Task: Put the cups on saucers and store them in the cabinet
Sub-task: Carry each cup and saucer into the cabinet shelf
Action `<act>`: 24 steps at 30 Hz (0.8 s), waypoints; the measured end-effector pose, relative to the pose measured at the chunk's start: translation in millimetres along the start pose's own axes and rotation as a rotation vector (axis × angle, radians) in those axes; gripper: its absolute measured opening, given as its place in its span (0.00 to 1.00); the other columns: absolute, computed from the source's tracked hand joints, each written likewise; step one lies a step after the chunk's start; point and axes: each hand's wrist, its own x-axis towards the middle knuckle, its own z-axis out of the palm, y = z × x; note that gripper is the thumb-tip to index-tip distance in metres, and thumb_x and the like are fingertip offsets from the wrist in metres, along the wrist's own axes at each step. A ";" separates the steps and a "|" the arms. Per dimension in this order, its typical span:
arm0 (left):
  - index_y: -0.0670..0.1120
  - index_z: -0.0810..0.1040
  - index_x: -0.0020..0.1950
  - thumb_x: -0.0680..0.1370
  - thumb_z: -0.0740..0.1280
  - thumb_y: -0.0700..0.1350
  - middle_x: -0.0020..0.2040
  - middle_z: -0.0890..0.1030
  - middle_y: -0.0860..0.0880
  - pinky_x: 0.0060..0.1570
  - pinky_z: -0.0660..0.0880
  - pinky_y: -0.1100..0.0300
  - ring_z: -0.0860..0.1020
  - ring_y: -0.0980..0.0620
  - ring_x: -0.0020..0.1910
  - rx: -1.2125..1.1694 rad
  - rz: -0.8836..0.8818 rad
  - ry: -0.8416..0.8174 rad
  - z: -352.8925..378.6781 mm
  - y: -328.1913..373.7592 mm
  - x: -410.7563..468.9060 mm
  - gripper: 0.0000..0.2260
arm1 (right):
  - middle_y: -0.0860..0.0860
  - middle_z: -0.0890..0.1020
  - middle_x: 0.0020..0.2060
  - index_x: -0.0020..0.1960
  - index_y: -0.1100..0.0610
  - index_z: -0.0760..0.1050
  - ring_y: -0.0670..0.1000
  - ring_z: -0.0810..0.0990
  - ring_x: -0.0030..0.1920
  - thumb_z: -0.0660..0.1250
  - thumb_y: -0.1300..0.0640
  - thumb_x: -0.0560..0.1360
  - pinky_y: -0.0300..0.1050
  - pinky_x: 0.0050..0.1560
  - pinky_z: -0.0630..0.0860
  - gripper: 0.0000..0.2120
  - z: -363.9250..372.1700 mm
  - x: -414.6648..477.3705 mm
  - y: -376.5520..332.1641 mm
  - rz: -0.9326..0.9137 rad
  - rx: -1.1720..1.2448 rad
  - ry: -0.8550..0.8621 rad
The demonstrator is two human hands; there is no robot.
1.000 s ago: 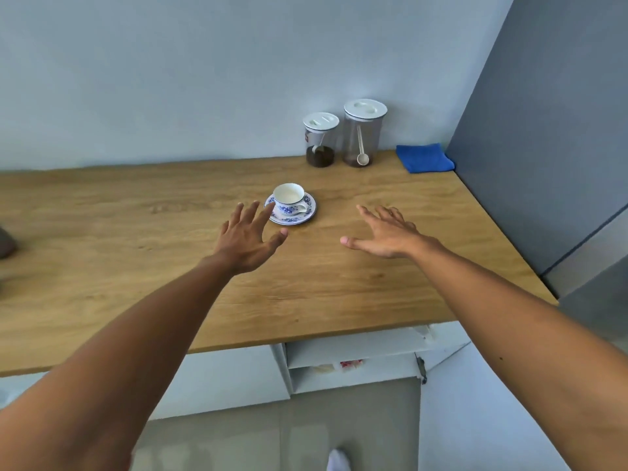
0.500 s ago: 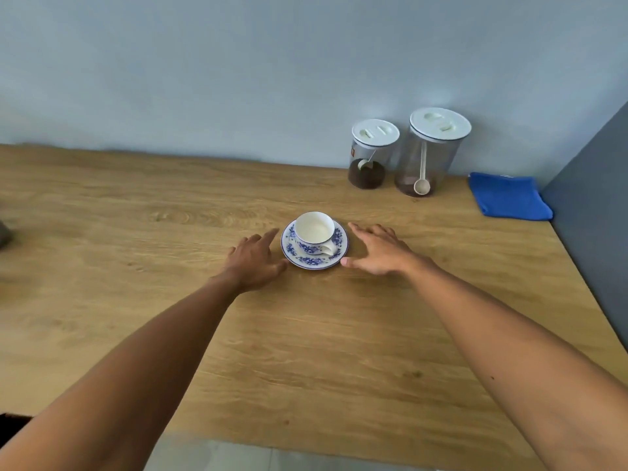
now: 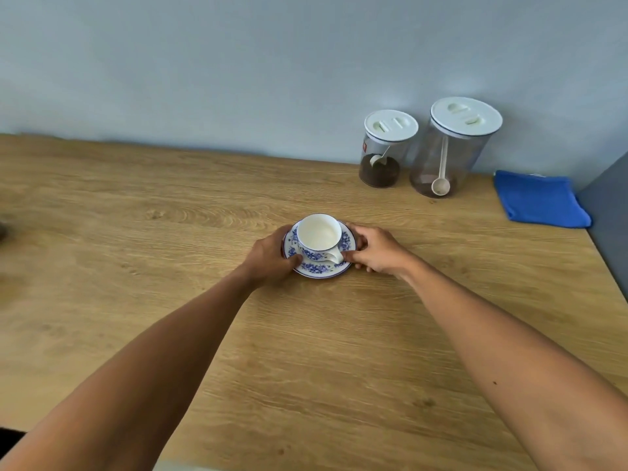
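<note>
A white cup (image 3: 318, 235) with a blue flower pattern stands upright on a matching blue-and-white saucer (image 3: 316, 268) in the middle of the wooden counter (image 3: 170, 266). The cup's handle points toward me and to the right. My left hand (image 3: 270, 256) grips the saucer's left rim, thumb on top. My right hand (image 3: 375, 249) grips the saucer's right rim, thumb beside the cup's handle. The saucer rests on the counter. No cabinet is in view.
Two clear canisters with white lids stand at the back right against the wall: a small one (image 3: 385, 151) with dark grounds and a taller one (image 3: 452, 147) with a scoop inside. A folded blue cloth (image 3: 538, 203) lies to the right, by a grey panel (image 3: 608, 212).
Both hands reached forward from mid-counter and closed on the saucer's two sides. The view came closer and tilted down over the counter.
</note>
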 end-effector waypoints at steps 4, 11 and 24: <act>0.52 0.68 0.73 0.73 0.72 0.44 0.55 0.80 0.52 0.57 0.72 0.59 0.75 0.53 0.52 -0.031 0.000 -0.009 -1.1 -0.7 -2.6 0.29 | 0.50 0.80 0.38 0.77 0.51 0.63 0.46 0.78 0.32 0.77 0.61 0.70 0.39 0.32 0.78 0.40 4.3 0.5 5.4 0.063 0.177 0.000; 0.54 0.68 0.73 0.74 0.72 0.43 0.55 0.81 0.55 0.52 0.71 0.63 0.76 0.61 0.48 -0.145 0.062 -0.031 -3.9 7.5 -32.6 0.28 | 0.50 0.77 0.44 0.76 0.52 0.64 0.47 0.81 0.44 0.76 0.67 0.70 0.40 0.38 0.82 0.40 5.4 -34.3 -3.7 0.091 0.419 0.039; 0.52 0.69 0.73 0.74 0.72 0.41 0.48 0.80 0.59 0.52 0.75 0.62 0.77 0.64 0.44 -0.195 0.212 -0.204 5.4 26.7 -160.1 0.28 | 0.51 0.74 0.41 0.75 0.53 0.66 0.52 0.81 0.38 0.74 0.69 0.71 0.40 0.40 0.83 0.36 55.3 -216.6 -21.6 0.114 0.469 0.255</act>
